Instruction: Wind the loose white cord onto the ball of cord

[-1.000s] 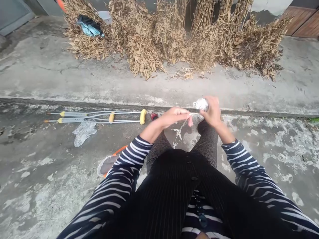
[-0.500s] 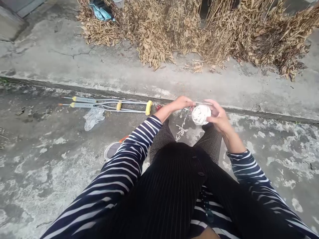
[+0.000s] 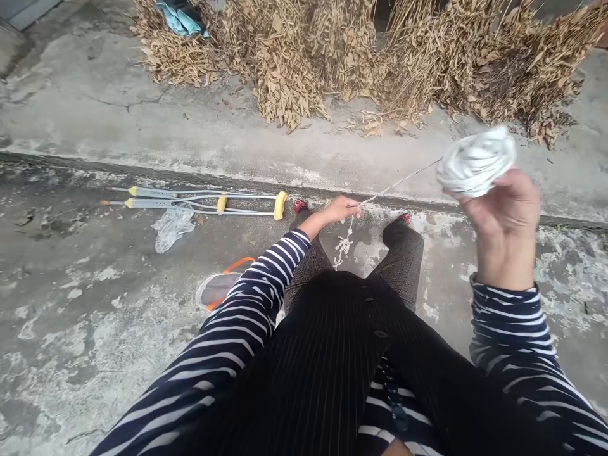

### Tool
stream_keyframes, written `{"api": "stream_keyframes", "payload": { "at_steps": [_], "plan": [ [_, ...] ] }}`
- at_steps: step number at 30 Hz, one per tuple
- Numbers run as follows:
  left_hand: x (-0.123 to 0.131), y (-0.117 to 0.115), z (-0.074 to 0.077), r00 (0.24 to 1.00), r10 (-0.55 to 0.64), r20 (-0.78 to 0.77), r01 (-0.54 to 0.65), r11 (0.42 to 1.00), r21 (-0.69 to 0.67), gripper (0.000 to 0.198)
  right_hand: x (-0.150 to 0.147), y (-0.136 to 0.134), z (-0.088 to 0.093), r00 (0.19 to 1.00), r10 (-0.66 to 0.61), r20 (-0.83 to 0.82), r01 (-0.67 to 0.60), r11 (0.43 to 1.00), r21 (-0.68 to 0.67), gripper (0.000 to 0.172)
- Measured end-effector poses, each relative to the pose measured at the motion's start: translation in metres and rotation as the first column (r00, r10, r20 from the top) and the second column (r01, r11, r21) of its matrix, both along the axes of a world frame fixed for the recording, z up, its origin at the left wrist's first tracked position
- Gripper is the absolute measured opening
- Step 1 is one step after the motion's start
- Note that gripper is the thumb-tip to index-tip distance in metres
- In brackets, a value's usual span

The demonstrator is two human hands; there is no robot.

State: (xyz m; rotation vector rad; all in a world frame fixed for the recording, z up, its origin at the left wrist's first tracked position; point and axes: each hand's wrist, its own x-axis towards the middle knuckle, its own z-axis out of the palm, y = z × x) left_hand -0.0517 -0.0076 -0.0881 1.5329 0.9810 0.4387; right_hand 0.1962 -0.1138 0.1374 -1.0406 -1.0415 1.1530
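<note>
My right hand (image 3: 506,209), raised at the right, is closed around a ball of white cord (image 3: 476,161), which is a little smeared by motion. From the ball a taut strand of cord (image 3: 403,180) slopes down to my left hand (image 3: 339,209), whose fingers pinch it above my legs. Below the left hand, a loose, knotted length of the same cord (image 3: 342,244) dangles between my knees.
A pair of crutches (image 3: 204,202) with yellow pads lies on the concrete at left, beside a crumpled clear plastic bag (image 3: 173,227). A grey bag with orange handles (image 3: 218,290) sits by my left arm. Dried plant stalks (image 3: 304,69) and blue cloth (image 3: 180,19) line the raised ledge.
My right hand has swung up and to the right with the ball, drawing out a longer strand. My left hand has shifted slightly down and left, still pinching the cord.
</note>
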Motion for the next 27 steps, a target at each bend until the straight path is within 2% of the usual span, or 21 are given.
{"api": "stream_keyframes", "payload": {
  "at_steps": [3, 5, 8, 10, 12, 14, 17, 20, 22, 24, 25, 27],
  "plan": [
    [-0.005, 0.003, -0.003, 0.996, 0.075, -0.040, -0.073, 0.997, 0.038, 0.024, 0.016, -0.011, 0.023, 0.999, -0.043, -0.003, 0.043, 0.996, 0.073, 0.070],
    [-0.008, 0.006, 0.000, 0.993, 0.099, -0.059, -0.096, 0.994, 0.049, 0.025, 0.025, -0.016, 0.025, 0.996, -0.091, 0.024, 0.088, 0.992, 0.085, 0.066],
    [-0.006, 0.009, 0.010, 0.989, 0.122, -0.082, -0.120, 0.992, 0.030, 0.019, 0.029, -0.020, 0.007, 0.985, -0.153, 0.079, 0.153, 0.988, 0.011, 0.065],
    [-0.001, 0.008, 0.019, 0.994, 0.105, -0.039, -0.106, 0.994, -0.025, 0.016, 0.025, -0.020, -0.013, 0.989, -0.093, 0.117, 0.109, 0.985, -0.132, 0.064],
    [0.006, 0.002, 0.032, 0.996, 0.048, 0.081, -0.040, 0.995, -0.090, 0.026, 0.016, -0.018, -0.034, 0.994, 0.006, 0.107, 0.022, 0.966, -0.256, 0.060],
    [0.015, -0.007, 0.046, 0.965, -0.020, 0.261, 0.049, 0.993, -0.108, 0.038, 0.007, -0.015, -0.050, 0.995, 0.058, 0.087, -0.026, 0.944, -0.328, 0.058],
    [0.032, -0.021, 0.062, 0.876, -0.113, 0.468, 0.170, 0.982, -0.081, 0.049, -0.001, -0.010, -0.060, 0.988, 0.112, 0.106, -0.062, 0.920, -0.388, 0.054],
    [0.047, -0.027, 0.068, 0.872, -0.178, 0.457, 0.246, 0.965, -0.094, 0.044, -0.002, -0.006, -0.054, 0.963, 0.225, 0.145, -0.148, 0.898, -0.414, 0.053],
    [0.048, -0.024, 0.073, 0.914, -0.164, 0.371, 0.207, 0.975, -0.079, 0.028, 0.001, -0.005, -0.049, 0.926, 0.329, 0.185, -0.229, 0.880, -0.417, 0.052],
    [0.040, -0.020, 0.085, 0.944, -0.093, 0.317, 0.103, 0.995, -0.015, 0.025, 0.006, -0.004, -0.049, 0.878, 0.394, 0.274, -0.267, 0.875, -0.403, 0.052],
    [0.032, -0.019, 0.094, 0.947, -0.046, 0.318, 0.038, 0.999, 0.031, 0.027, 0.009, -0.002, -0.051, 0.854, 0.386, 0.350, -0.245, 0.890, -0.384, 0.052],
    [0.013, -0.021, 0.117, 0.937, 0.027, 0.349, -0.073, 0.990, 0.120, 0.030, 0.016, 0.003, -0.060, 0.803, 0.260, 0.536, -0.095, 0.944, -0.315, 0.054]
  ]
}}
